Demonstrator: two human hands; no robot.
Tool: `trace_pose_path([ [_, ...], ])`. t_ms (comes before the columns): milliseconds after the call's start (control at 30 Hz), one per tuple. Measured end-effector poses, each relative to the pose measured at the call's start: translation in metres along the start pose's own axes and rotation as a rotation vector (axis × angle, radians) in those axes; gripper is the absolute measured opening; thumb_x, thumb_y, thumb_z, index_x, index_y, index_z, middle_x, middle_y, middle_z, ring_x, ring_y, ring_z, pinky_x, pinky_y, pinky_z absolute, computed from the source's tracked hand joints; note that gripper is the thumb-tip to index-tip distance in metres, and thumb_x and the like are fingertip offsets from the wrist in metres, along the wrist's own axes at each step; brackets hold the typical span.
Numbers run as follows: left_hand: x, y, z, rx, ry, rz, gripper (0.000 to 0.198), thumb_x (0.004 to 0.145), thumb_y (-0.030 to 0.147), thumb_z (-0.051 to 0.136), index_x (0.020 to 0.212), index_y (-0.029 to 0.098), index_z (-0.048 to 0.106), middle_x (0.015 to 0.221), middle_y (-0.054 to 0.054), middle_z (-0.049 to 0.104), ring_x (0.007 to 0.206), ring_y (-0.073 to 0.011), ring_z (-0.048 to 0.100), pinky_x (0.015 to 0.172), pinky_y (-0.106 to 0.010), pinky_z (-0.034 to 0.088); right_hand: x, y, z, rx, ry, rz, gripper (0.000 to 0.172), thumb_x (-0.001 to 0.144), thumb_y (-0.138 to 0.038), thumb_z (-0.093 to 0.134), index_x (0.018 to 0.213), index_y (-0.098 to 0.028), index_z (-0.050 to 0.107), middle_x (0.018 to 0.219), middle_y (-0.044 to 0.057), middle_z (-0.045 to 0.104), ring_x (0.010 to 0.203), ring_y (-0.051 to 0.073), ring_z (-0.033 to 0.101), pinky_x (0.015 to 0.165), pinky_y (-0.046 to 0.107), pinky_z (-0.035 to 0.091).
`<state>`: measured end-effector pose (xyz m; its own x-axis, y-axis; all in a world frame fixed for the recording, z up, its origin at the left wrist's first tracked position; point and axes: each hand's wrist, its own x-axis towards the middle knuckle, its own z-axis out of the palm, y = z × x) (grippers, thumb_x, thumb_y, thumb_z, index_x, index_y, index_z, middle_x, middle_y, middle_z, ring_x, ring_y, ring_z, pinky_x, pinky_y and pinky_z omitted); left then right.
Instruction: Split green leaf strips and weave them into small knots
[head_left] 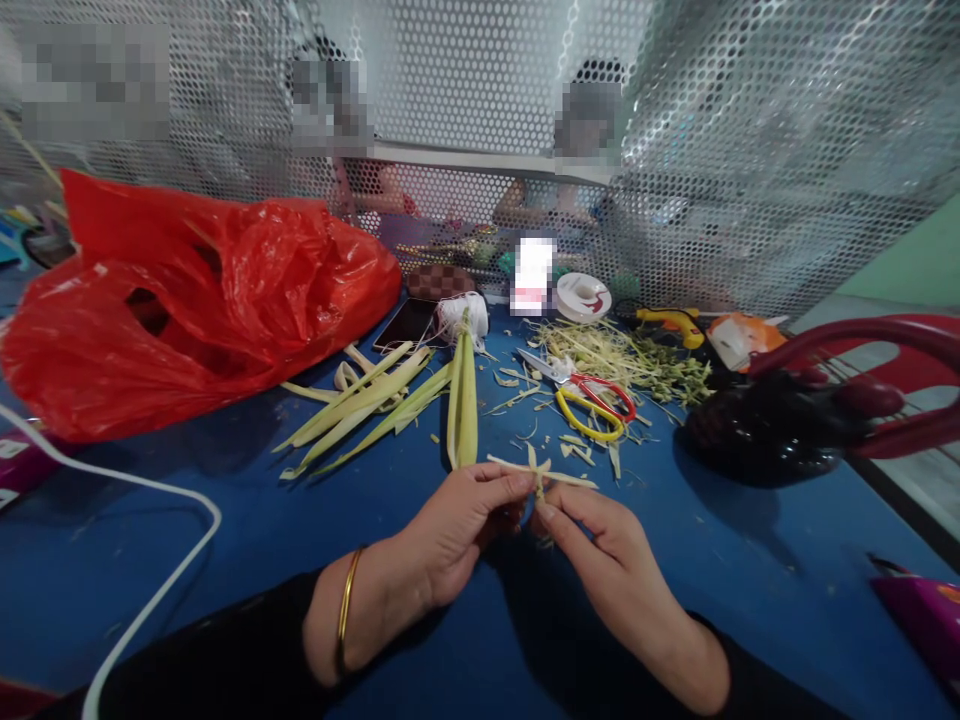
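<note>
My left hand (457,535), with a gold bangle at the wrist, pinches a small plaited piece of pale leaf strips (538,470) from the left. Thumb and fingers of my right hand (611,555) close on the same piece from the right. Pale strip ends stick out of it to both sides and upward; its lower part is partly hidden by my fingers. Just beyond my left hand lies a long folded yellow-green leaf (463,410). Scissors (592,395) with one red and one yellow handle rest past my right hand, blades partly open.
More leaf strips (360,405) lie left, near a red plastic bag (217,290). Behind are a white thread spool (463,318), a white reel (583,297), a lit screen (531,275) and plant scraps (600,350). A black glossy object (765,430) with a dark red handle stands right; a white cable (191,495) crosses left.
</note>
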<state>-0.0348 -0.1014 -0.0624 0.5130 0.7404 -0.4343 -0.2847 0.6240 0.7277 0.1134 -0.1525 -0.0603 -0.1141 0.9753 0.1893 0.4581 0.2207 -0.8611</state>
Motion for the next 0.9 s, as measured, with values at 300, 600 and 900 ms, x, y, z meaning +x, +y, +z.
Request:
trace_pose_path([
  [300,-0.0016,0.0006,0.0040,-0.124,0.059,0.014,0.024,0.055,0.026,0.084,0.065,0.013,0.068,0.062,0.002,0.056,0.057,-0.0074,0.045,0.059,-0.022,0.034,-0.0002,-0.0024,-0.0002,-0.050,-0.035,-0.049,0.034,0.093,-0.024,0.045,0.059,-0.020,0.042,0.059,-0.003,0.045,0.060,0.012,0.043,0.058,0.024,0.034],
  [600,-0.0021,0.0000,0.0033,-0.178,0.025,0.003,0.017,0.062,0.020,0.077,0.064,0.014,0.061,0.060,0.004,0.052,0.057,-0.0078,0.045,0.060,-0.022,0.037,-0.0004,-0.0049,-0.0004,-0.003,-0.065,-0.051,0.036,0.093,-0.026,0.045,0.057,-0.020,0.042,0.058,-0.003,0.045,0.060,0.012,0.043,0.059,0.024,0.035],
  [900,-0.0043,0.0005,0.0022,-0.196,-0.068,-0.010,0.009,0.070,0.022,0.068,0.069,0.013,0.067,0.063,0.000,0.059,0.059,-0.0109,0.052,0.062,-0.026,0.043,0.0010,-0.0039,-0.0024,0.320,-0.037,0.153,0.033,0.090,-0.034,0.051,0.061,-0.018,0.056,0.060,-0.001,0.055,0.061,0.013,0.049,0.059,0.024,0.039],
])
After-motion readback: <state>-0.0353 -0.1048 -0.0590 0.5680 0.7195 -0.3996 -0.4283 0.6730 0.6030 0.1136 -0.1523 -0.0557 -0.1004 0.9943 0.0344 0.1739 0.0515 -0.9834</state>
